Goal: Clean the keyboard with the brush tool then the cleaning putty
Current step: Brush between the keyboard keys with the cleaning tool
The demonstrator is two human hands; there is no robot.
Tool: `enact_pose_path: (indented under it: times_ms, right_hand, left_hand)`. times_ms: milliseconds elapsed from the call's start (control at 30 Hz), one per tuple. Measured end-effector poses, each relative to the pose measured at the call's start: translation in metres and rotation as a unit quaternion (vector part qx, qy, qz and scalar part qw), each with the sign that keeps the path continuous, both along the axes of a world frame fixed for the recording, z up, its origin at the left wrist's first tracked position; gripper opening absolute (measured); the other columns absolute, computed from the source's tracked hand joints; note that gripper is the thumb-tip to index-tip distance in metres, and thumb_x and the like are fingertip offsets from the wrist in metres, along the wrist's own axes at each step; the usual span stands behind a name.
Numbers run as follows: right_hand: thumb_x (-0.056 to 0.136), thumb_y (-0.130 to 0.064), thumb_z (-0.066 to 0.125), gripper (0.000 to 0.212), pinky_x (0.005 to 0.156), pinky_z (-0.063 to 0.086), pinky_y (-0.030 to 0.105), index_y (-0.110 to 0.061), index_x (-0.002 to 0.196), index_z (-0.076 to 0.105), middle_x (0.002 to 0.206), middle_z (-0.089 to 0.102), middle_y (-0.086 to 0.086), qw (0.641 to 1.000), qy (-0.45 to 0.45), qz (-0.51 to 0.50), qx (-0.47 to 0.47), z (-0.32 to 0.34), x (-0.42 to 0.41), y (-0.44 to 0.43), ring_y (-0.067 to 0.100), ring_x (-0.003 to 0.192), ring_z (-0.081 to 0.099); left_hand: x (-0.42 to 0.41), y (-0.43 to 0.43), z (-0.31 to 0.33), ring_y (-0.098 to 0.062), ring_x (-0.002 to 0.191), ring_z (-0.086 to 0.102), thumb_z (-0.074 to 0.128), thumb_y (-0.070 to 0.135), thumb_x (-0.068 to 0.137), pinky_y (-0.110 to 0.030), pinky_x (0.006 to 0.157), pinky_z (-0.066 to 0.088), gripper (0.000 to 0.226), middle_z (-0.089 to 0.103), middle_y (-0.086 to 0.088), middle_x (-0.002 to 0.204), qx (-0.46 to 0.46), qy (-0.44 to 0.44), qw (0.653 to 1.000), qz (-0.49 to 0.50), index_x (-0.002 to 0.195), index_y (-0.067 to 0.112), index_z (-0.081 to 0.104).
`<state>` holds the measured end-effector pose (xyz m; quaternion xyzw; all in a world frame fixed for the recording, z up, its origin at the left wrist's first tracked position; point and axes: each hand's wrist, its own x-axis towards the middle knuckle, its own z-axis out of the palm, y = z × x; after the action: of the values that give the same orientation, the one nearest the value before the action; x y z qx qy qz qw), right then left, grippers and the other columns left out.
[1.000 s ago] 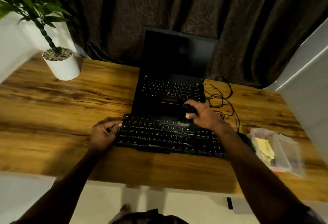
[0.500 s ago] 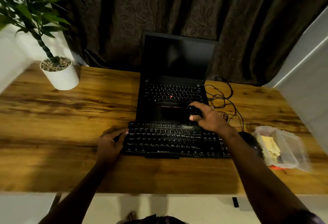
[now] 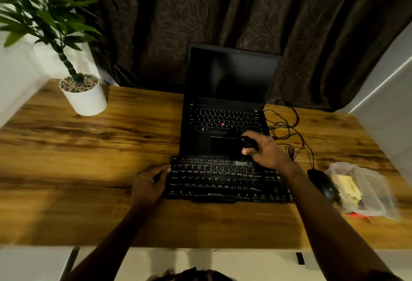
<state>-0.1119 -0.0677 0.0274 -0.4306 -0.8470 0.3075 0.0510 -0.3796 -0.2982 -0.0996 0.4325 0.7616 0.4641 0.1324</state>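
Wooden table (image 3: 89, 169); keyboard (image 3: 223, 180) lengthwise left-to-right

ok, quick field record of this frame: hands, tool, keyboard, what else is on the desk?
keyboard: black, flat on wooden desk, in front of open laptop
right hand: holds black brush tool at keyboard's top row
left hand: holds keyboard's left edge
putty: yellow, in clear container at right, untouched
other: mouse, cables, potted plant

ZEBRONICS shows in pale print on the front edge of the black keyboard (image 3: 223, 179), white letters on its keys.
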Motion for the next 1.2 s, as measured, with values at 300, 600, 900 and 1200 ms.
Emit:
enact_pose_path:
  times_ms: [300,600,900,1200]
  right_hand:
    - [0.072,-0.06,0.065,0.049,0.091,0.057,0.057,-0.066,0.118,0.047,0.125,0.059,0.009,0.999,-0.022,-0.042,-0.005,-0.011,0.024,0.018,0.031,0.115,0.059]
    - [0.094,-0.014,0.071,0.042,0.069,0.047,0.02,-0.026,0.132,0.057,0.111,0.058,-0.004,0.999,0.003,-0.047,0.006,0.004,0.009,-0.002,0.018,0.102,0.058]
    - [0.09,-0.019,0.071,0.046,0.084,0.061,0.046,-0.049,0.12,0.052,0.11,0.064,0.004,0.997,-0.059,-0.006,0.041,0.01,-0.018,-0.019,0.021,0.098,0.064]
    - [0.091,-0.022,0.071,0.037,0.08,0.061,0.044,-0.04,0.12,0.056,0.109,0.066,0.004,0.998,-0.043,-0.007,0.035,0.012,-0.015,-0.014,0.02,0.095,0.066]
  left_hand:
    - [0.0,0.0,-0.003,-0.012,0.087,0.069,0.066,0.03,0.096,-0.03,0.076,0.054,0.02,0.075,0.001,0.103,-0.007,-0.013,1.0,0.006,0.112,0.024,0.076]
    - [0.0,-0.001,-0.001,-0.012,0.089,0.068,0.055,0.048,0.091,-0.035,0.079,0.057,0.036,0.073,0.004,0.103,-0.014,-0.036,0.999,-0.001,0.114,0.029,0.075]
    - [0.0,0.001,-0.002,-0.005,0.089,0.066,0.066,0.027,0.096,-0.01,0.074,0.043,0.02,0.072,0.01,0.103,-0.016,-0.016,1.0,0.0,0.113,0.025,0.076]
    - [0.001,0.002,-0.003,0.002,0.086,0.065,0.066,0.029,0.096,-0.011,0.072,0.046,0.02,0.073,0.014,0.102,-0.019,-0.035,0.999,0.007,0.113,0.028,0.076]
